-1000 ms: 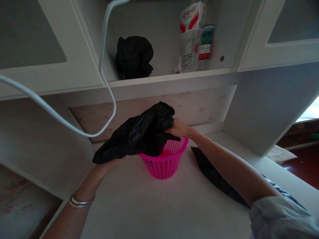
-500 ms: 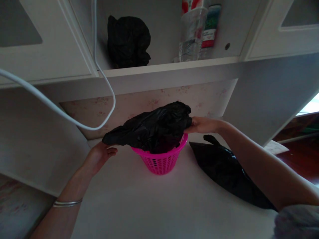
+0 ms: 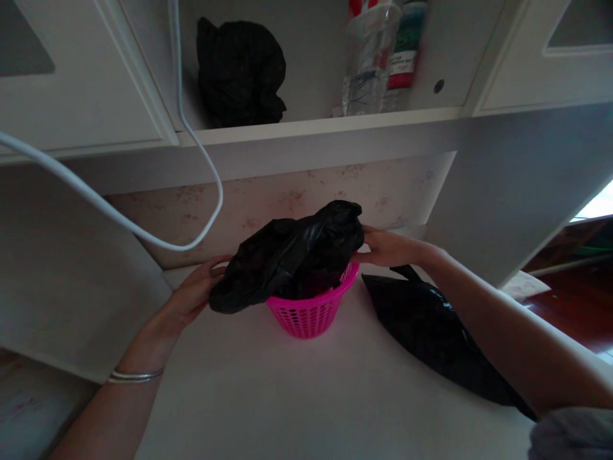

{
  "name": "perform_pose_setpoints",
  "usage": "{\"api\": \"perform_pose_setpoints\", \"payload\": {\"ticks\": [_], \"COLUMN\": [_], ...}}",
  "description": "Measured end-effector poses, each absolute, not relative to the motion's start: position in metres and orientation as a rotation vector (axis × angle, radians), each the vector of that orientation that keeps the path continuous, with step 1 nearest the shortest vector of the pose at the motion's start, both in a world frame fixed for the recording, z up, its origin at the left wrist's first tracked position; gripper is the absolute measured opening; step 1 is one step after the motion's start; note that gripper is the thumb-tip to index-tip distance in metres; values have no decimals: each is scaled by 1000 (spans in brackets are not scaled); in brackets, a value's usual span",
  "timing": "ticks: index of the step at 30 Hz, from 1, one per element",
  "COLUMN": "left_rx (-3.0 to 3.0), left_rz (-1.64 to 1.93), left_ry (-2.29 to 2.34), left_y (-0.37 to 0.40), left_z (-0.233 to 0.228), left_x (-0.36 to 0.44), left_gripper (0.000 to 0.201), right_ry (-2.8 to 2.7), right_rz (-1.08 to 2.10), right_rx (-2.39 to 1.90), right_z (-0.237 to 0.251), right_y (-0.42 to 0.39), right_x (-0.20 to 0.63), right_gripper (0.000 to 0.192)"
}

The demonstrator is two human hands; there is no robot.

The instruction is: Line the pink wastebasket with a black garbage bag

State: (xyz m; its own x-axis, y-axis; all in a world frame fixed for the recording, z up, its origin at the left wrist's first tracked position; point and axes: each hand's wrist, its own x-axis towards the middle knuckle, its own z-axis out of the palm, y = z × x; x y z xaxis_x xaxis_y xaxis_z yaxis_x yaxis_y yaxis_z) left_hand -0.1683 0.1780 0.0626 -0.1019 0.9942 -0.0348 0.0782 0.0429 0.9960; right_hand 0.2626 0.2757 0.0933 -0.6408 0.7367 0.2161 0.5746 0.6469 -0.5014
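Note:
A black plastic bag [image 3: 297, 249] lies crumpled over the top of a pink perforated basket [image 3: 306, 316], covering most of its opening. The bag's left end hangs out past the rim. My left hand [image 3: 198, 291] is curled around that end, with its fingertips partly behind the plastic. At the basket's right rim, my right hand [image 3: 385, 246] grips the bag's other side, its fingertips partly hidden by it. A second black plastic bag [image 3: 426, 326] lies flat on the white surface under my right forearm.
An open cabinet shelf [image 3: 316, 124] above holds a bundled black bag [image 3: 242, 73], a clear plastic container [image 3: 368, 64] and a red-and-green package [image 3: 405, 51]. A white cable [image 3: 119, 217] loops down at the left. Side panels flank the white surface [image 3: 297, 396].
My left hand has moved right and slightly up, bringing the bag's left end closer to the basket and lower. My right hand remains by the rim, with the bag there slightly lower.

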Motion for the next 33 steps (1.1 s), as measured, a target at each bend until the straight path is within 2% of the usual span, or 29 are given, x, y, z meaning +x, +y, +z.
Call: {"api": "perform_pose_setpoints", "payload": {"ticks": [4, 9, 13, 16, 18, 23, 28, 33], "left_rx": [1272, 1383, 1580, 1764, 1797, 1734, 1630, 1507], "left_rz": [1323, 1363, 1389, 1353, 1332, 1274, 1246, 1276], "left_ry": [1459, 1552, 1532, 1497, 1503, 1548, 1612, 1624], "left_y": [171, 165, 161, 158, 155, 151, 157, 160], "left_z": [69, 70, 69, 67, 65, 65, 60, 46], "left_x": [-167, -161, -149, -146, -147, -154, -162, -163], "left_gripper": [66, 63, 57, 51, 50, 45, 47, 66], "right_ry": [-2261, -1912, -2069, -2208, -2208, -2076, -1864, -1632], "right_rz": [562, 474, 511, 523, 561, 642, 750, 912], "right_rx": [-1296, -1415, -1376, -1387, -1392, -1353, -1270, -1161], "right_z": [111, 120, 121, 115, 110, 104, 98, 87], "right_y": [287, 270, 242, 237, 240, 244, 235, 214], "right_x": [292, 271, 225, 206, 203, 211, 223, 235], "right_gripper": [30, 47, 57, 51, 45, 55, 29, 64]}}
